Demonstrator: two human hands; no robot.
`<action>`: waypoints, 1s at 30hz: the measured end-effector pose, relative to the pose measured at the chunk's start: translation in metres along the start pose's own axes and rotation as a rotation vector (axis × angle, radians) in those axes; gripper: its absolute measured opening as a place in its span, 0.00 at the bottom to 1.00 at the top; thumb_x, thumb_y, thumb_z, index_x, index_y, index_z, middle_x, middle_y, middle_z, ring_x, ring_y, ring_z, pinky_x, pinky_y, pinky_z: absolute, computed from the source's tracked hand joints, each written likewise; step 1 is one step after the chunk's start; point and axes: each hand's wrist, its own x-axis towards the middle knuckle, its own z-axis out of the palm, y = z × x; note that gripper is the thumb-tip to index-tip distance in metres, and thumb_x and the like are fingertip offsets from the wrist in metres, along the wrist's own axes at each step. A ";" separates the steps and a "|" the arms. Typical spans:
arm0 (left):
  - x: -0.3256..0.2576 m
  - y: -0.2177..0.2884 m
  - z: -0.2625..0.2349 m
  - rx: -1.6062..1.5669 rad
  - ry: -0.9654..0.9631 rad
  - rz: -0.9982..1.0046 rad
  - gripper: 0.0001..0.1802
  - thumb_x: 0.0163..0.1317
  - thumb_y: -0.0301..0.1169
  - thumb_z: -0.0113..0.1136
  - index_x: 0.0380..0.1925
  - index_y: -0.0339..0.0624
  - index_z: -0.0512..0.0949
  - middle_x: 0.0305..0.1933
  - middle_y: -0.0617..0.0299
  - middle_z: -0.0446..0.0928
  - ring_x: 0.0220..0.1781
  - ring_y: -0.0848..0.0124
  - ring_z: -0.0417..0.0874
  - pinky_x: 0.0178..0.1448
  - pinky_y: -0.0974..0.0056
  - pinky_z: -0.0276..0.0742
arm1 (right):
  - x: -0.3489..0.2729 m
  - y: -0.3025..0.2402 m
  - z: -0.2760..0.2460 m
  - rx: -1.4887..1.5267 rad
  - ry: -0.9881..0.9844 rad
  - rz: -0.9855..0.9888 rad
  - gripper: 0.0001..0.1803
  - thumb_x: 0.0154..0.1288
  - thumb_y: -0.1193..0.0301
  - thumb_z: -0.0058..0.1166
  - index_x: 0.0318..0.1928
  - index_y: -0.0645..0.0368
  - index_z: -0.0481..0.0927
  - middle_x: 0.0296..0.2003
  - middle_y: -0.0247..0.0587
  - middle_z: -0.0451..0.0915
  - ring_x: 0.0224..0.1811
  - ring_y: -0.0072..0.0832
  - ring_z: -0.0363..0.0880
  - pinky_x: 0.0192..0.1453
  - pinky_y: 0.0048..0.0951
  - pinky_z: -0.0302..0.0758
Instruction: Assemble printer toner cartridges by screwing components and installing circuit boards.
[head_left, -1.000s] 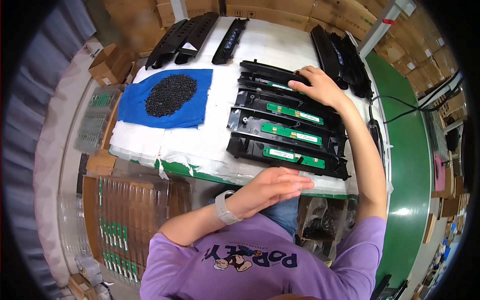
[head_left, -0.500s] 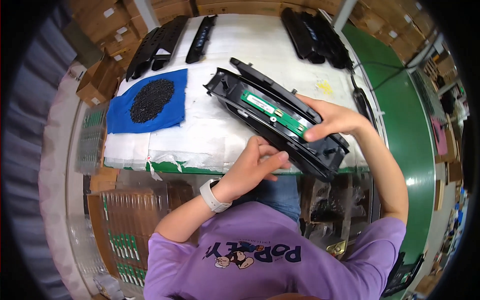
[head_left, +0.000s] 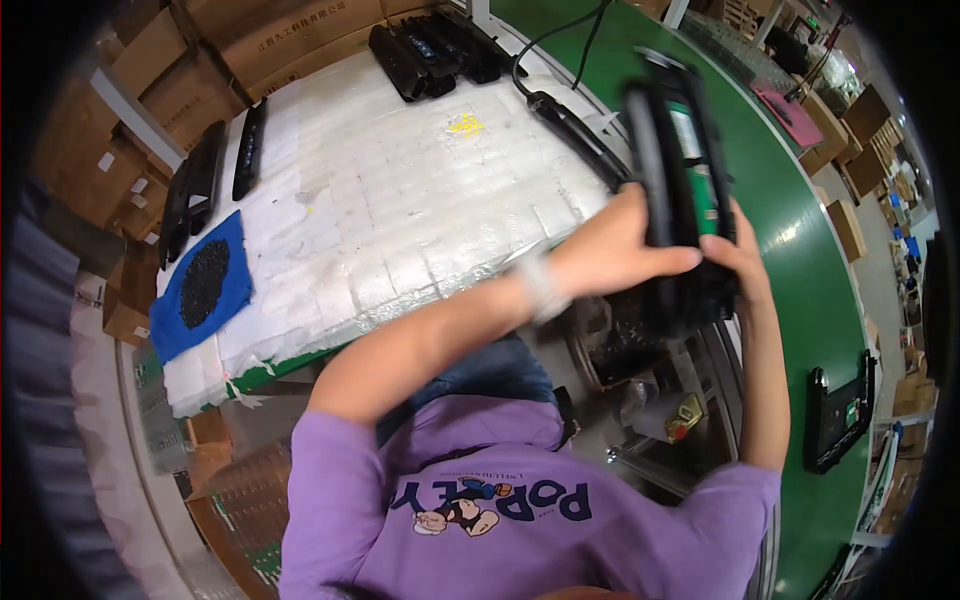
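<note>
beyond white padded table point(head_left: 400, 200), both hands' grip clamps black tray stack point(head_left: 685, 200).

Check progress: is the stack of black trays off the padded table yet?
Done: the white padded table is bare at its middle. In hand: both hands, left hand and right hand, grip the stack of black trays, lifted and swung out past the table's right edge. Left: the stack is not set down anywhere yet.

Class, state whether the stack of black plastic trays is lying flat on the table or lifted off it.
Lifted: the stack of black plastic trays stands on edge between left hand and right hand.
</note>
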 end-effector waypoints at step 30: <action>-0.186 0.142 -0.432 2.250 0.860 -0.860 0.26 0.46 0.42 0.67 0.41 0.36 0.75 0.44 0.52 0.73 0.51 0.57 0.73 0.45 0.54 0.77 | 0.112 0.026 0.057 -0.754 0.162 -0.695 0.12 0.57 0.77 0.55 0.43 0.61 0.76 0.52 0.42 0.70 0.55 0.32 0.69 0.57 0.30 0.66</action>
